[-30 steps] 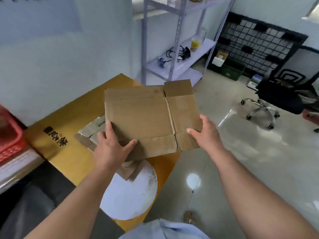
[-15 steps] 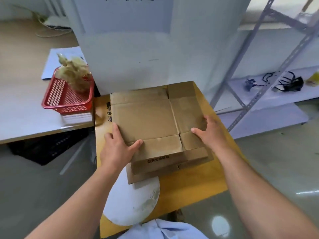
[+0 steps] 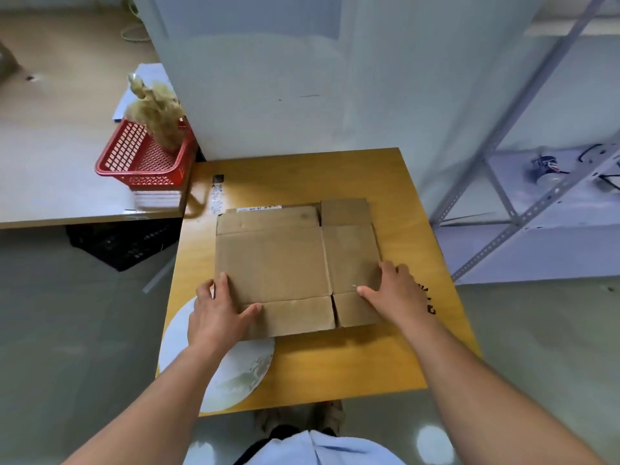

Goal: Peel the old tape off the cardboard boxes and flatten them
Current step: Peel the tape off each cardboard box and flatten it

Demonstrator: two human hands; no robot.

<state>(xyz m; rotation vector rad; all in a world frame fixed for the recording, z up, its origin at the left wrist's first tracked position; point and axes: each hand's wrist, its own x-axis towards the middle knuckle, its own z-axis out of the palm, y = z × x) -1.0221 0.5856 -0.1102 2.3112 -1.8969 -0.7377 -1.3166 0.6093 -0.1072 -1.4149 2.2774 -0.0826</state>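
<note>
The flattened box (image 3: 295,263) is matt brown cardboard, creased. It lies on a smooth yellow wooden table (image 3: 412,357). The red basket (image 3: 144,159) is latticed plastic; the floor (image 3: 536,330) shines glossy.

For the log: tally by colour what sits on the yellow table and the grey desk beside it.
Brown: 1 visible stack of flattened cardboard, sheet count underneath unclear, with the left hand and right hand on it
White: 1 round disc
Red: 1 basket
Tan: 1 crumpled wad in the basket
Total: 4
</note>
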